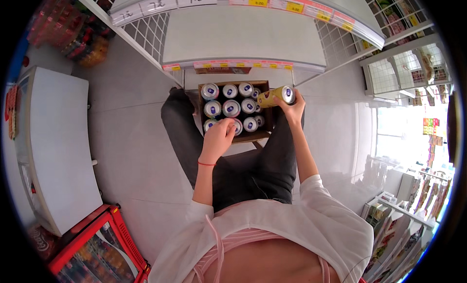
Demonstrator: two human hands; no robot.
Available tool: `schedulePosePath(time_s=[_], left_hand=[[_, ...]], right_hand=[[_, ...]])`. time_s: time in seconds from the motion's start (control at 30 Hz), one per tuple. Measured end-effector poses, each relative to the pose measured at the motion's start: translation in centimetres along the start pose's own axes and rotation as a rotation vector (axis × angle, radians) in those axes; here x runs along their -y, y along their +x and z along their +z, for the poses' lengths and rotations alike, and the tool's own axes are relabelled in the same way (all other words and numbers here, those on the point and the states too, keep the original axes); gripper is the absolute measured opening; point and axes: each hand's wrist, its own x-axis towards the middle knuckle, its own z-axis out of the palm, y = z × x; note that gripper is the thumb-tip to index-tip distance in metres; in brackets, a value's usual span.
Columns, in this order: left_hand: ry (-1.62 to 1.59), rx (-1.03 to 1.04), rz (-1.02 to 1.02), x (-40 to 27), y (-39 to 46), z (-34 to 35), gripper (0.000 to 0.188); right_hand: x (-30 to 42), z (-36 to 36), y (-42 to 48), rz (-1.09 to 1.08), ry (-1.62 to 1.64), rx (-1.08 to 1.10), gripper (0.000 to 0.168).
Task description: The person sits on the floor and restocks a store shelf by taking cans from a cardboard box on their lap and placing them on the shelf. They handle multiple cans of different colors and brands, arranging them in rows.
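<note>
My right hand (294, 107) grips a yellow drink can (270, 97), tilted so that its silver top faces up and right. The can is over the right side of an open cardboard box (249, 138) between my knees. Several upright drink cans (231, 108) stand in the box in rows, their silver lids with blue tabs showing. Over the near row is my left hand (220, 134), its fingers bent beside the lid of a can (238, 127). The fingertips are partly hidden, so whether they grip that can is unclear.
Ahead is a white shelf unit (242, 35) with price tags along its edges and wire mesh sides. A white chest freezer (67, 148) and a red glass-fronted cooler (104, 243) stand to the left. Goods racks (397, 224) are at the right, beyond the tiled floor (328, 144).
</note>
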Motion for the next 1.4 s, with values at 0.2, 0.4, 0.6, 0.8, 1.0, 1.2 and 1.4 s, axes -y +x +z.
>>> schedulePosePath(time_s=[0.2, 0.4, 0.6, 0.8, 1.0, 1.2, 1.4], left_hand=[[-0.407, -0.080, 0.110, -2.7, 1.6, 2.6, 0.026], [-1.039, 0.257, -0.425, -4.1, 0.3, 4.2, 0.045], [-1.531, 0.075, -0.634, -4.7, -1.6, 3.6, 0.048], [-2.223, 0.736, -0.119, -3.2, -1.7, 4.1, 0.050], [-2.435, 0.855, -0.015, -2.7, -1.5, 4.4, 0.050], [-2.136, 0.664, -0.079, -3.3, -1.8, 3.8, 0.052], [-2.024, 0.152, -0.303, -4.9, -2.0, 4.1, 0.053]], right_hand=[[3.6, -4.4, -2.4, 0.182, 0.615, 0.063, 0.042], [9.4, -1.2, -5.7, 0.176, 0.426, 0.396, 0.039], [12.3, 1.3, -6.9, -0.035, 0.196, 0.629, 0.049], [12.5, 1.2, -6.4, 0.042, 0.418, 0.606, 0.046], [11.4, 0.5, -7.1, 0.188, 0.401, 0.601, 0.049], [11.5, 0.8, -8.9, 0.254, 0.395, 0.613, 0.058], [12.2, 1.7, -10.1, 0.313, 0.513, 0.414, 0.064]])
